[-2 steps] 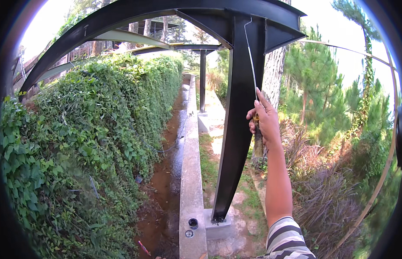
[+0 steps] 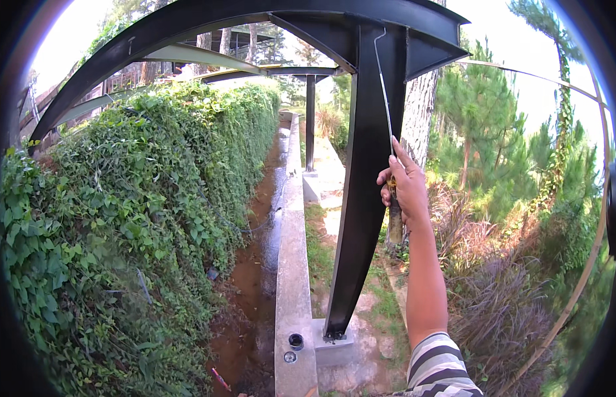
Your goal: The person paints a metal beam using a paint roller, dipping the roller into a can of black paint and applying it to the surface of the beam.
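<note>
My right hand [image 2: 405, 187] is raised in front of a black steel column [image 2: 361, 192], its fingers wrapped round the worn, yellowish handle of a long paint roller [image 2: 385, 92]. The index finger stretches up along the thin metal rod. The rod's bent upper end is against the top of the column, just below the curved black beam [image 2: 314, 21]; the roller head itself cannot be made out against the black steel. A small black pot [image 2: 295, 341] with dark contents stands on the low concrete wall [image 2: 292, 245]. My left hand is out of view.
A round lid-like piece [image 2: 290, 357] lies near the pot. Left of the wall runs a wet ditch [image 2: 268, 264], beside a vine-covered bank [image 2: 136, 218]. The column stands on a concrete footing [image 2: 334, 351]. Dry grasses [image 2: 500, 298] and a tree trunk [image 2: 420, 112] are to the right.
</note>
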Demonstrator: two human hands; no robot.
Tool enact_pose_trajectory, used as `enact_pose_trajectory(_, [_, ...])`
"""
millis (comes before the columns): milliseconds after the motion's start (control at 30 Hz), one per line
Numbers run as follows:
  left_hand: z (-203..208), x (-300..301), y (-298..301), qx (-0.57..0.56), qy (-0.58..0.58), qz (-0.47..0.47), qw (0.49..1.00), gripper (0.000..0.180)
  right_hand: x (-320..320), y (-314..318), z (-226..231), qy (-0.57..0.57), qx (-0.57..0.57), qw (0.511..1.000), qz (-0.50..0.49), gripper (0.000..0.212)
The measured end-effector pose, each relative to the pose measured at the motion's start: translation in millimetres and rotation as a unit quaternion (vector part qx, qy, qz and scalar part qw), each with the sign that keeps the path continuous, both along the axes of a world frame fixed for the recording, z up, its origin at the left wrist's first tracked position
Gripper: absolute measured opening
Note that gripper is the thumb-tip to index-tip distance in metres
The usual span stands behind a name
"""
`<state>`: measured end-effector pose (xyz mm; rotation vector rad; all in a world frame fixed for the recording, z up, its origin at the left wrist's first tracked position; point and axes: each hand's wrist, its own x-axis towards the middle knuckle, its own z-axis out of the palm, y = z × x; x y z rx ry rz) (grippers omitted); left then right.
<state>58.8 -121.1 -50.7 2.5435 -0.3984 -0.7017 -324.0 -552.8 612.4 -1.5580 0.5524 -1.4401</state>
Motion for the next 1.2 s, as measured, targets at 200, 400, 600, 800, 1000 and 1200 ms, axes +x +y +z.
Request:
enact_pose_trajectory(200, [-13.7, -20.0, 17.3, 0.013, 0.011, 0.004, 1.000, 0.055, 2.1, -10.5, 16.4, -0.011, -0.023, 1.000, 0.002, 0.051])
enact_pose_trajectory(400, [-50.1, -42.5, 64.9, 0.055, 0.004, 0.037, 0.998, 0.056, 9.6, 2.2, -11.6, 0.024, 0.002, 1.000, -0.016, 0.051])
enact_pose_trajectory(600, [-23.1, -74.9, 41.4, 0.012, 0.049, -0.002, 0.999, 0.054, 0.3, 5.4, 13.1, 0.015, -0.023, 0.999, -0.037, 0.049])
enact_pose_trajectory(800, [-15.2, -83.5, 54.8, 0.018, 0.077, -0.007, 0.997, 0.057, -8.4, 24.2, -28.6, 0.015, 0.004, 0.999, -0.032, 0.049])
enact_pose_trajectory(1000, [-31.7, -83.1, 79.9, 0.027, 0.065, -0.037, 0.997, 0.057, -60.1, 15.7, -23.6, -0.067, -0.015, 0.996, -0.058, 0.051])
enact_pose_trajectory(1200, [-23.2, -78.3, 108.0, 0.126, 0.152, -0.080, 0.977, 0.053, -95.8, 12.5, -20.3, -0.035, -0.021, 0.996, -0.085, 0.052])
